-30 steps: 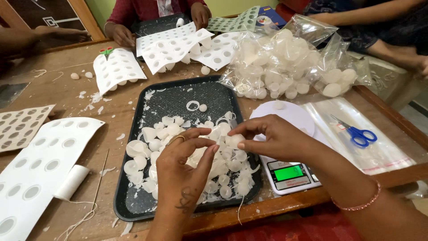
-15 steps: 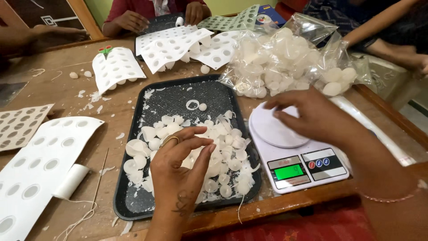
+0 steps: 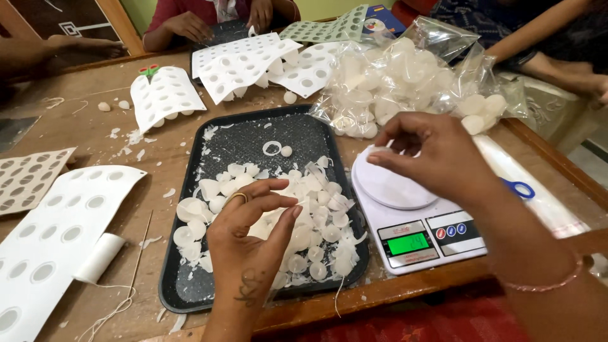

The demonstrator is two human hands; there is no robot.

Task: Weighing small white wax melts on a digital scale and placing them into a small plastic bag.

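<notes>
A black tray point(image 3: 215, 142) holds a heap of white round discs point(image 3: 316, 228) and thin trimmings. My left hand point(image 3: 250, 244), a ring on one finger, rests on the heap with thumb and fingers pinched around some of the discs. My right hand point(image 3: 443, 158) hovers over the round white platform point(image 3: 392, 187) of a small digital scale point(image 3: 418, 234) beside the tray. Its fingertips are curled together just above the platform. White against white hides whether anything is between them.
Clear bags of white discs point(image 3: 405, 82) lie behind the scale. White punched sheets point(image 3: 57, 234), point(image 3: 164, 95) and a roll of thread point(image 3: 98, 256) are at the left. Blue-handled scissors point(image 3: 522, 189) lie in a bag at the right. Other people's hands point(image 3: 190, 25) work across the table.
My right hand has left the disc heap in the tray and moved right, over the scale platform. My left hand has stayed on the heap, its fingers closing.
</notes>
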